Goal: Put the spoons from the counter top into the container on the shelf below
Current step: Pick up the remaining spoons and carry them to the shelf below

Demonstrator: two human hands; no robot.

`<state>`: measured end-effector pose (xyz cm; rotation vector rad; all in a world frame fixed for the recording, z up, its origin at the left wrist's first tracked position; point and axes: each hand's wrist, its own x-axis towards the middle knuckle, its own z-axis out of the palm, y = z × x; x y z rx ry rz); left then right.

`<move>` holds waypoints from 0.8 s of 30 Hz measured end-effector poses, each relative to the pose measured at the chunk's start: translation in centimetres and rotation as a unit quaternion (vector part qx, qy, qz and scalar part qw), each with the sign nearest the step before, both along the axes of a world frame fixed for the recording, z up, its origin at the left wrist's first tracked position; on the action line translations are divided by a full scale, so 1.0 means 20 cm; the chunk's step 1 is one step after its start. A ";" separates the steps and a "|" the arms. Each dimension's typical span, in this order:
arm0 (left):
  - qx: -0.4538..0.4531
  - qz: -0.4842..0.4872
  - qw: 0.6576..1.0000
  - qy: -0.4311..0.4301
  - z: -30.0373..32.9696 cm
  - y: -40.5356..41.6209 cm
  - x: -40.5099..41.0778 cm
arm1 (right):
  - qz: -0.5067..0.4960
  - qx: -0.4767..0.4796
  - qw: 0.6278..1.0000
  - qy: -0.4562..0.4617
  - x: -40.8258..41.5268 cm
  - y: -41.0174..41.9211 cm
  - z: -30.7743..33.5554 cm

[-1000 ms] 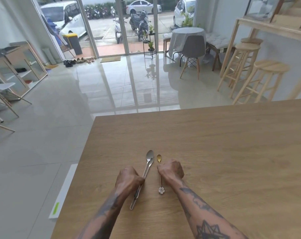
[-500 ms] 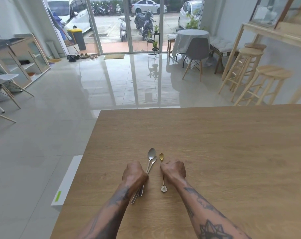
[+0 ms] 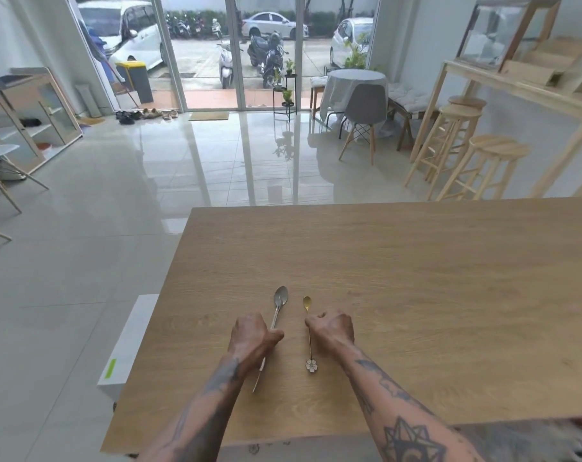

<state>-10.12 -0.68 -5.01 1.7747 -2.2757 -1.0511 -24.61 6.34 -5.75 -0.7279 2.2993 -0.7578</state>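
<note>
A long silver spoon [image 3: 280, 296] lies on the wooden counter top [image 3: 416, 278], bowl pointing away from me. My left hand [image 3: 254, 338] is closed around the middle of its handle, and the handle's end sticks out below my wrist. Just to the right lies a thin gold spoon [image 3: 307, 303] with a white flower on its near end. My right hand [image 3: 331, 330] is curled beside it, fingertips pinching its stem. Both spoons still look low on the counter. The container and the shelf below are out of sight.
The counter's left edge drops to a tiled floor, where a white box [image 3: 129, 341] stands against the counter. Wooden stools [image 3: 483, 161] and a high wooden shelf stand at the far right. A small table with a chair [image 3: 363, 108] is near the glass doors.
Two silver spoon bowls showed side by side before; now only one shows. My left hand has closed tighter on the handle and my right fingers have reached the gold stem.
</note>
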 end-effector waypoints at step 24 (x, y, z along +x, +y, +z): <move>0.229 0.147 0.871 0.408 -0.27 1.22 0.99 | -0.056 -0.110 0.985 -0.117 0.86 1.09 -0.05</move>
